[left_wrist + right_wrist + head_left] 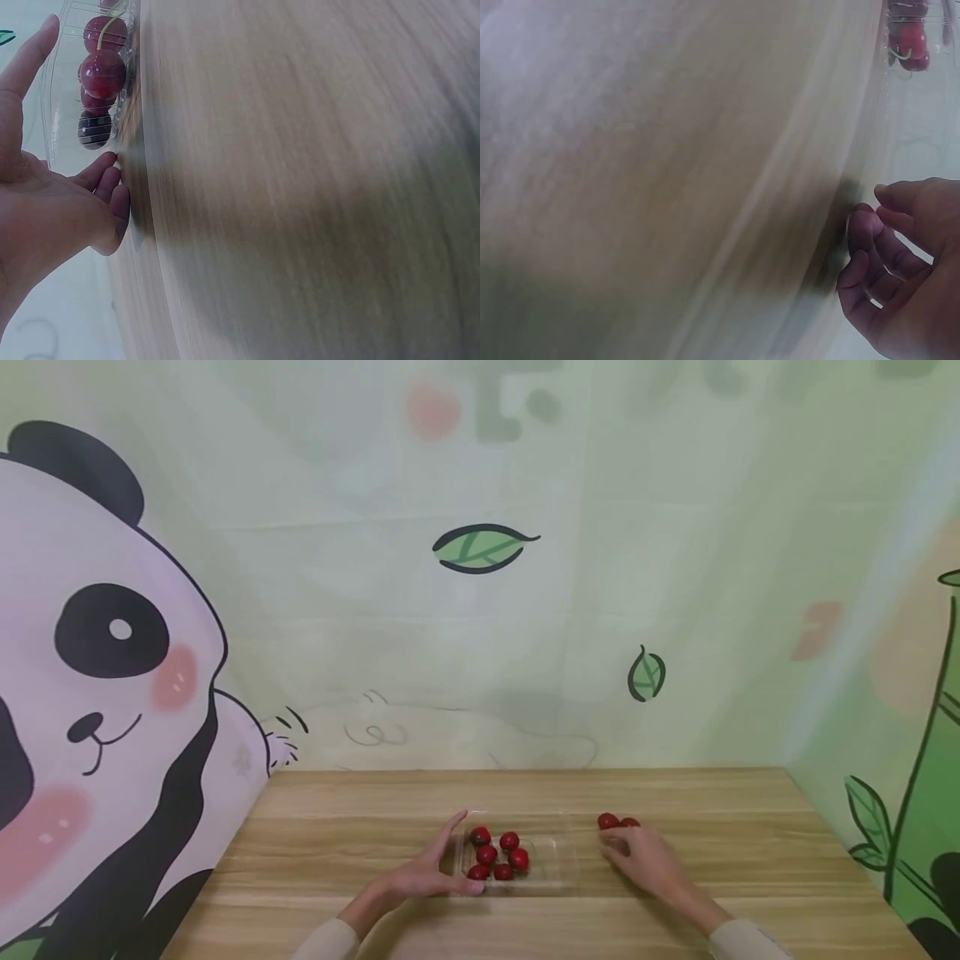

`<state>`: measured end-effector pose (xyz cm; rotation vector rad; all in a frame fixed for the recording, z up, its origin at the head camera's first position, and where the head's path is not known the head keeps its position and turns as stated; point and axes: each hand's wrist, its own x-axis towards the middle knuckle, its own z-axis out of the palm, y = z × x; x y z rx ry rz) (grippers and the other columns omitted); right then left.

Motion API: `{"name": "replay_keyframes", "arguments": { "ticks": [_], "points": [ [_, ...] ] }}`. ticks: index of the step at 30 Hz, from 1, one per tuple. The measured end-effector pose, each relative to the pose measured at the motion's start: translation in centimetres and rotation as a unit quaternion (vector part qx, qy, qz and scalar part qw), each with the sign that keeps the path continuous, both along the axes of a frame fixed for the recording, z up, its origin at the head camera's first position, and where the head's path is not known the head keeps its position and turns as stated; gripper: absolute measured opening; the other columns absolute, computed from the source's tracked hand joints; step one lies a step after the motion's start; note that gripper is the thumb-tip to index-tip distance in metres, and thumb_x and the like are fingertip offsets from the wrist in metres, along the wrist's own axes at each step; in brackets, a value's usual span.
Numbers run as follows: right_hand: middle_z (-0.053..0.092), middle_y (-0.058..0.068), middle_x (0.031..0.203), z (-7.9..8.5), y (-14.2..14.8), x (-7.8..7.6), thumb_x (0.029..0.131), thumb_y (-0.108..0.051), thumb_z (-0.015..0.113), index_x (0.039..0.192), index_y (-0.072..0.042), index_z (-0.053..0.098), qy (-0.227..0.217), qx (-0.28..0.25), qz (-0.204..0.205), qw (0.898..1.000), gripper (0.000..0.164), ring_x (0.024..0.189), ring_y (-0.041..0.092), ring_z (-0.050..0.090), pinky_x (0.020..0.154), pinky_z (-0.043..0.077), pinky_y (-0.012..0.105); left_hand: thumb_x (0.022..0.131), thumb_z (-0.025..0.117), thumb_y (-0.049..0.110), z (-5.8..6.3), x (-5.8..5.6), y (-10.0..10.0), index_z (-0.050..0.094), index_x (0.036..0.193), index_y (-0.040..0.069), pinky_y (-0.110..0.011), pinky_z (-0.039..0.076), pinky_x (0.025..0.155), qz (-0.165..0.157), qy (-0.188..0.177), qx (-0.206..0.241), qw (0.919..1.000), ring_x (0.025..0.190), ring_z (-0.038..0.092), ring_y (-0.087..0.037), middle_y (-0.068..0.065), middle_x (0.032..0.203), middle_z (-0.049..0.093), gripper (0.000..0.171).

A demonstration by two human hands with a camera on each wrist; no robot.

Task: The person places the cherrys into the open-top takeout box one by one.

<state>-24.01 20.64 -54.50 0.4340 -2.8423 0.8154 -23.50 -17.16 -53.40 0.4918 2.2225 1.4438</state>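
A clear plastic container (551,868) holds several dark red cherries (487,855), gathered toward its left half. My left hand (423,872) grips the container's left end, thumb along the near side and a finger along the far side. In the left wrist view, the left hand (52,202) is beside the cherries (103,73) seen through the clear wall. To the right of the container, my right hand (641,856) is low over the table, its fingers bent, close to loose cherries (607,821). They are partly hidden behind its fingers; nothing is plainly held.
The wooden table (360,827) runs back to a cloth backdrop (337,610) printed with a panda and leaves. In the right wrist view, the container's cherries (911,37) appear at the upper right, apart from the right hand (900,262).
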Motion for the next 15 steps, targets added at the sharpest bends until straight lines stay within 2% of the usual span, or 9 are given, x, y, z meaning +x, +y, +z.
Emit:
{"name": "replay_keyframes", "arguments": {
  "ticks": [3,10,15],
  "points": [
    [0.065,-0.005,0.068,-0.5,0.2,0.0,0.088,-0.015,0.078,0.104,-0.006,0.08,-0.005,0.005,-0.008,1.0,0.018,0.054,0.0,0.043,0.048,0.037,0.018,0.08,0.087,0.039,-0.1,-0.1,0.0,0.001,0.165,0.021,-0.076,0.016,0.118,-0.001,-0.001,-0.001,1.0,0.152,0.021,-0.052,-0.032,0.163,0.026,0.123],
    [0.077,0.005,0.083,-0.8,1.4,0.7,0.086,-0.012,0.079,0.098,-0.007,0.08,0.011,0.017,-0.015,1.0,0.014,0.065,0.005,0.062,0.057,0.05,0.018,0.081,0.087,0.039,0.0,0.1,0.1,0.001,0.165,0.021,-0.076,0.016,0.118,-0.003,-0.005,-0.001,1.0,0.152,0.021,-0.053,-0.032,0.163,0.026,0.122],
    [0.077,0.005,0.084,-0.3,2.6,1.0,0.085,-0.011,0.079,0.1,-0.007,0.079,0.008,0.022,-0.027,0.999,0.016,0.065,0.006,0.061,0.057,0.05,0.018,0.081,0.087,0.038,0.2,0.1,0.0,0.001,0.165,0.02,-0.076,0.015,0.118,0.001,-0.002,0.0,1.0,0.151,0.022,-0.053,-0.031,0.162,0.029,0.122]
  ]
}}
